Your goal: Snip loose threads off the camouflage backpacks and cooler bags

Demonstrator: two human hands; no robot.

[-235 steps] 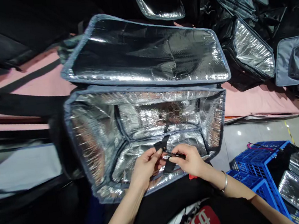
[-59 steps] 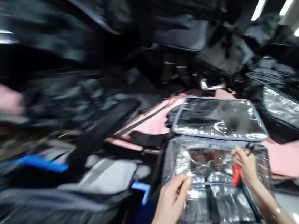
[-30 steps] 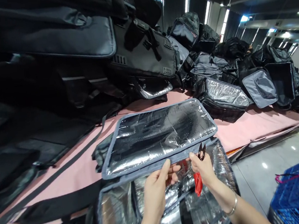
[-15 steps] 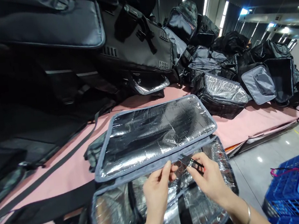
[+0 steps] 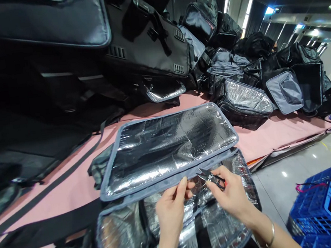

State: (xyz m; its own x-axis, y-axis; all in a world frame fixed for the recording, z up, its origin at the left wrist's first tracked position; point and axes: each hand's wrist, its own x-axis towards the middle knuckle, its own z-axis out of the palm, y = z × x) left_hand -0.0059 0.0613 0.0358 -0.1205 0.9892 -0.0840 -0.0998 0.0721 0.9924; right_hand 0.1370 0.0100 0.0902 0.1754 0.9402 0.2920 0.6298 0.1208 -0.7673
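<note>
An open insulated bag [image 5: 127, 232] with silver foil lining and grey trim lies in front of me, its lid [image 5: 168, 145] folded back onto the pink table. My left hand [image 5: 171, 211] pinches the grey rim at the hinge between lid and body. My right hand [image 5: 232, 198] is closed on small thread snips [image 5: 209, 176] with black blades and a red handle, their tips pointing left at the rim close to my left fingers. A black strap [image 5: 200, 235] runs down inside the bag.
Black and grey insulated bags [image 5: 145, 50] are piled high behind on the pink table [image 5: 276, 131], more of them at the right [image 5: 248, 98]. A black strap [image 5: 42, 193] crosses the pink surface at left. A blue plastic crate [image 5: 319, 214] stands on the grey floor at lower right.
My view swung up from inside the bag to its hinge. Both hands left the inner black strap for the rim, and the snips turned from upright to pointing left at the seam.
</note>
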